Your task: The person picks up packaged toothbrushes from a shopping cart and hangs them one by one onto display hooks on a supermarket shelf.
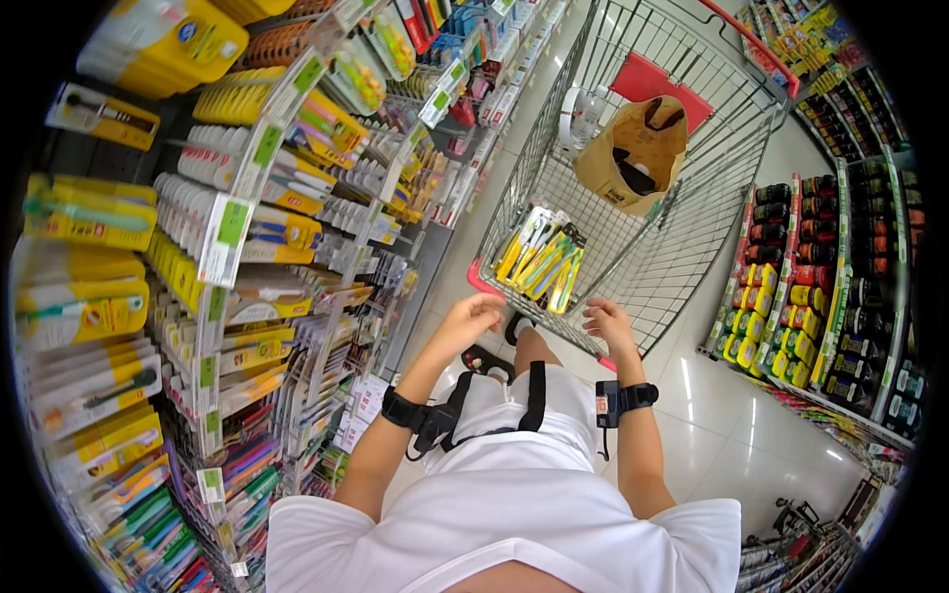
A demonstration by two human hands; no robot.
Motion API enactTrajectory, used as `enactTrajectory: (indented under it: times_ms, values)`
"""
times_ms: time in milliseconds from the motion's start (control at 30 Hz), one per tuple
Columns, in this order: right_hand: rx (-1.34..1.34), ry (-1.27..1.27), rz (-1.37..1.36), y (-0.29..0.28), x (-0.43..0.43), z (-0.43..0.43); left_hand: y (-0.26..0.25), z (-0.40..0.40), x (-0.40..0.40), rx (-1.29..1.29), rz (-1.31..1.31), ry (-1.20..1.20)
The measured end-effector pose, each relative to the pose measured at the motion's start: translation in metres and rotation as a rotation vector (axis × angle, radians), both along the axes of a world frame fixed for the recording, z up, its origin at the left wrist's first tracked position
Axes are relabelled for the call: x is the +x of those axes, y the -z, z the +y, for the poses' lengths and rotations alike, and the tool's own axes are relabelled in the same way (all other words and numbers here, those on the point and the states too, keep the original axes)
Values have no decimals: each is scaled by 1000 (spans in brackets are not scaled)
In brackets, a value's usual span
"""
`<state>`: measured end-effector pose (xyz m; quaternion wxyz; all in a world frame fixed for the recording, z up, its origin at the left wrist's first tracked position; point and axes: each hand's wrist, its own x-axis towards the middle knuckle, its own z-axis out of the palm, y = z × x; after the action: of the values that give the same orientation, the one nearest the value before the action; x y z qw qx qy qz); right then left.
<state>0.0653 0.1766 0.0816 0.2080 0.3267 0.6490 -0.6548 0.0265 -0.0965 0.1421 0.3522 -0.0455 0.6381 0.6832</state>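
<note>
A wire shopping cart (pixel 667 252) stands before me. My left hand (pixel 472 320) is raised beside its near left corner, fingers loosely curled, with nothing in it. Near the cart's closest edge, my right hand (pixel 610 325) is lifted with bent, parted fingers and is also empty. Whether either hand touches the cart I cannot tell. Between and beyond the hands, several packaged toothbrushes (pixel 543 256) lie on the cart's wire bottom. Farther back in the cart are an upright brown paper bag (pixel 630 159) with dark things inside and a clear plastic bottle (pixel 588 118).
On the left, tall store shelves (pixel 252 163) hold many hanging packs of toothbrushes. Stacked jars and tins fill a shelf unit (pixel 786 296) on the right. Glossy tiled floor (pixel 697 400) shows between the cart and that unit.
</note>
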Motion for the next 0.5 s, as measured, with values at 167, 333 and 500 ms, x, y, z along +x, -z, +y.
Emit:
enactTrajectory:
  times_ms: [167,333,500]
  values:
    - [-27,-81,-132,44,-31,17,19,29,-36,-68,-115,19]
    - [-79,-111,-226,91,-60,30,50,68,-82,-110,-263,-21]
    - [-126,-110,-291,133,-86,40,106,92,-105,-193,-360,-15]
